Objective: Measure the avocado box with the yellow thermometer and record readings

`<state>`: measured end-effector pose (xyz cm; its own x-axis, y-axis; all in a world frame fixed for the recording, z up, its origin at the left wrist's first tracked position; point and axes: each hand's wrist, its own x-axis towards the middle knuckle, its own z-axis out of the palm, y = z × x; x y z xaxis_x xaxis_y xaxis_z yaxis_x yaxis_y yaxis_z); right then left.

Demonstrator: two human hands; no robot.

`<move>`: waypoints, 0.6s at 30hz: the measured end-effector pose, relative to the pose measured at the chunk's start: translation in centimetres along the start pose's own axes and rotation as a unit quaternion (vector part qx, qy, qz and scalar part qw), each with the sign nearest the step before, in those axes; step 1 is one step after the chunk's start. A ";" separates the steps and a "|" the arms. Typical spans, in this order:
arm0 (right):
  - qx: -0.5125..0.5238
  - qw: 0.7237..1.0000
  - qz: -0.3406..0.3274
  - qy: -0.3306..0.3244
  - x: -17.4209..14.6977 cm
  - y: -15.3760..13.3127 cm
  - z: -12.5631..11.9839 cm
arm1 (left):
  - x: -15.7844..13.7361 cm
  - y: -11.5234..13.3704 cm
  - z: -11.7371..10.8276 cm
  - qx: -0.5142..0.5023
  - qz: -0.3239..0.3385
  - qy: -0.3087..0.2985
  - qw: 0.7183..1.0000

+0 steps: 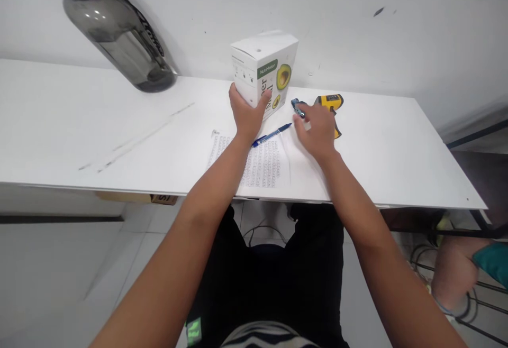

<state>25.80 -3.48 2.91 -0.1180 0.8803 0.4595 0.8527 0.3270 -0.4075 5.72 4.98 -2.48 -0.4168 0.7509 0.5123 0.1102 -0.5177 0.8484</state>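
Note:
A white carton (246,70) with avocado pictures stands upright on the white desk near the wall. Wrapped round its lower part is my left hand (248,115), thumb on the printed front and fingers on the side. My right hand (317,128) has its thumb and forefinger closed at a small blue toy car (296,106) just right of the carton; the fingers partly cover the car. Between my hands, a blue pen (272,134) lies across the top of a handwritten sheet (265,165). Partly hidden behind my right hand is a yellow-and-black infrared thermometer (331,102).
A large grey water bottle (130,46) stands at the back left, by the wall (349,30). The desk (397,152) has its front edge just before my lap. At the lower right, another person's leg (454,271) shows beside a dark metal frame.

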 end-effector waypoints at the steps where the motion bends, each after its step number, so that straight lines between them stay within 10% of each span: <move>1: 0.015 0.998 -0.043 -0.044 -0.4 -0.9 0.3 | 0.0 0.0 0.0 -0.001 -0.004 -0.005 1.000; 6: -0.048 0.980 -0.111 -0.158 -2.0 -3.5 1.4 | -0.2 0.5 -0.1 0.003 -0.006 -0.011 1.000; 13: 0.005 0.983 -0.126 -0.131 -1.5 -3.1 0.4 | -0.2 0.5 -0.1 -0.005 -0.017 -0.012 1.000; 18: 0.056 0.998 -0.010 -0.035 0.1 0.1 -1.2 | -0.1 0.5 0.0 -0.003 -0.019 -0.017 1.000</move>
<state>26.46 -3.72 3.86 -0.1733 0.8938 0.4136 0.7882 0.3777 -0.4858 5.81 4.66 -2.07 -0.3899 0.7836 0.4837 0.0897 -0.4904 0.8668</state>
